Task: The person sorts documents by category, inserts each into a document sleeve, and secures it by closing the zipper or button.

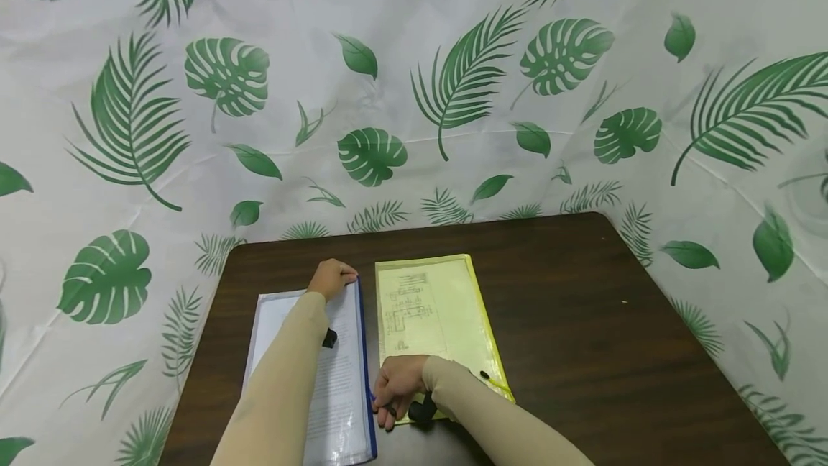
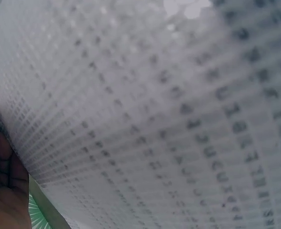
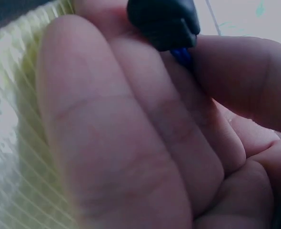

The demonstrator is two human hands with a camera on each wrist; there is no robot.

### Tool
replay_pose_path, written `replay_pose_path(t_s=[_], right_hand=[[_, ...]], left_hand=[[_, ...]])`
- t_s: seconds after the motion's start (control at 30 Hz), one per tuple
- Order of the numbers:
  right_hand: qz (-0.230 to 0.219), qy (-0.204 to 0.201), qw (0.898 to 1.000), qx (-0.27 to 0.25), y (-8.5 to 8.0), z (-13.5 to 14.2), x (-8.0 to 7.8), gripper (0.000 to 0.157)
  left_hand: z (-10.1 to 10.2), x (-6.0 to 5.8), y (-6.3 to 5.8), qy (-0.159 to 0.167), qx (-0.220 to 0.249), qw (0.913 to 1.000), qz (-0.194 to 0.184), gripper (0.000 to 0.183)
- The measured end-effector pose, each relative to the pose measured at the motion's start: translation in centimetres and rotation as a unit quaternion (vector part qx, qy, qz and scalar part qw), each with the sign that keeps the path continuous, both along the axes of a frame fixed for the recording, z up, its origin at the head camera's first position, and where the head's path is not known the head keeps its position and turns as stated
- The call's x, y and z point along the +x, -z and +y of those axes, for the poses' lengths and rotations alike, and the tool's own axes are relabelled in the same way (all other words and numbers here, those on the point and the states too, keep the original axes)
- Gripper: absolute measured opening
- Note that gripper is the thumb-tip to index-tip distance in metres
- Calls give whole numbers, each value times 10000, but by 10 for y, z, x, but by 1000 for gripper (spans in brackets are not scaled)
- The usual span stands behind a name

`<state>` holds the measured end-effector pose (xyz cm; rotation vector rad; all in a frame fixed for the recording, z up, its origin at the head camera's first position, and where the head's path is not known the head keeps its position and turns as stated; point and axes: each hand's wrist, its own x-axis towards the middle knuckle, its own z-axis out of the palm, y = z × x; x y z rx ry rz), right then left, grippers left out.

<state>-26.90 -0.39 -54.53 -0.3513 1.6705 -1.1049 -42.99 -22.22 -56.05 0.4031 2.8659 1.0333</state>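
A clear mesh zip pouch (image 1: 336, 380) with a blue zipper edge lies on the left of the table, printed sheets inside it. At its far right corner my left hand (image 1: 331, 279) pinches the edge; in the left wrist view the fingers (image 2: 7, 186) show beside the bulging mesh. Near the pouch's lower right side, my right hand (image 1: 399, 383) pinches a black zipper pull (image 3: 164, 24) on a blue cord between thumb and fingers. The right hand overlaps the lower left of a yellow zip pouch (image 1: 446, 308), which holds a sheet with a pencil-like drawing.
The dark wood table (image 1: 556, 322) extends to the right of both pouches. On the yellow pouch's right edge lies a black-tipped yellow zipper pull (image 1: 486, 376). A white cloth backdrop (image 1: 388, 92) with green leaves stands behind and beside the table.
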Motion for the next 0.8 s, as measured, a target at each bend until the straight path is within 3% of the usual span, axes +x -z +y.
replay_pose_path(t_s=[0.47, 0.8], right_hand=[[107, 28, 9999, 63, -4, -4, 11, 16], [120, 133, 9998, 60, -5, -1, 12, 16]], left_hand=[[-5, -3, 4, 155, -26, 9997, 175, 15], [-3, -2, -2, 10, -230, 9996, 150, 15]])
